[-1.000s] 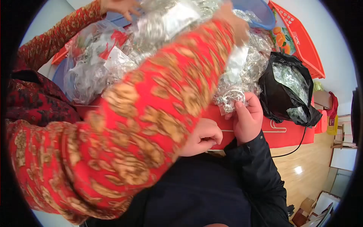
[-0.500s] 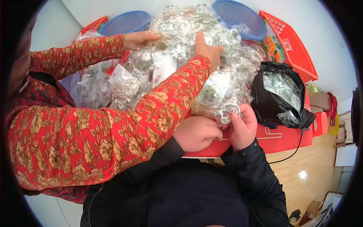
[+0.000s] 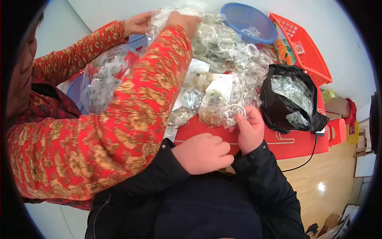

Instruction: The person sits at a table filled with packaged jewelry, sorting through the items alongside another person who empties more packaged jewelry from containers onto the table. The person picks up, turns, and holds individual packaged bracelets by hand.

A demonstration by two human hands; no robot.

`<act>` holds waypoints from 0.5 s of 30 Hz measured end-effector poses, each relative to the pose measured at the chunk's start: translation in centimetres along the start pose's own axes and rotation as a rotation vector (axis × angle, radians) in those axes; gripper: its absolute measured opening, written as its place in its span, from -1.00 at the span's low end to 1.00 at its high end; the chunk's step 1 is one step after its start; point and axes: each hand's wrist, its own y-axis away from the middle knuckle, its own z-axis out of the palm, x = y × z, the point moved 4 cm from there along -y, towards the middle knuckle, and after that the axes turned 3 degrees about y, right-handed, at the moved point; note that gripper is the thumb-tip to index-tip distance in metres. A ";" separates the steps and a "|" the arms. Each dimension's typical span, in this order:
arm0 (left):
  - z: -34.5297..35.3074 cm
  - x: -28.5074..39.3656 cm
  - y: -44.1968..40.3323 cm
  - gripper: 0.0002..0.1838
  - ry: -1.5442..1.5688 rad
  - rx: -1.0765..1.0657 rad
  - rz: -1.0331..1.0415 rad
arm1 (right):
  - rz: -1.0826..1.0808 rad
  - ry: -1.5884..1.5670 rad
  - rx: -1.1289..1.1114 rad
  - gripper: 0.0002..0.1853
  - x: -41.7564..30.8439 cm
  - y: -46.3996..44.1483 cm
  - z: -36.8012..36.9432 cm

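Observation:
My right hand [image 3: 251,130] pinches a small clear plastic bag [image 3: 234,114] with thin white loops at its top, between thumb and fingers. Beside it, lower and nearer my body, my left hand [image 3: 205,153] is curled closed with its back upward; whatever its fingers may hold is hidden. Just beyond both hands spreads a large heap of clear plastic packets [image 3: 246,59] with shiny small contents. A packet with a white card [image 3: 220,85] lies close to the pinched bag.
A co-worker's patterned red sleeve [image 3: 135,115] crosses the left side, hands at the heap's far end. Behind stand a blue basin [image 3: 248,22] and a red basket [image 3: 310,51]. A black bag of packets [image 3: 274,103] sits on the red table [image 3: 254,147] at right.
My left hand has drawn back toward my body, away from the right one. The co-worker's hands moved up and left, shifting packets away and baring some red tabletop. My right hand keeps its pinch.

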 end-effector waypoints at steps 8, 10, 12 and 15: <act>-1.0 -0.8 5.8 -0.72 -0.079 0.130 -0.274 | 0.024 0.029 -0.004 -0.97 0.5 -0.3 -0.3; -0.6 -0.8 8.8 -0.69 -0.139 0.187 -0.339 | 0.035 0.041 -0.002 -0.97 0.4 -0.1 0.0; -0.4 -0.7 11.8 -0.74 -0.187 0.205 -0.456 | 0.036 0.043 -0.006 -0.96 0.3 -0.1 0.1; 0.1 -5.8 11.3 -0.71 -0.125 -0.515 -0.450 | 0.028 0.059 -0.008 -0.96 0.6 -0.1 -0.2</act>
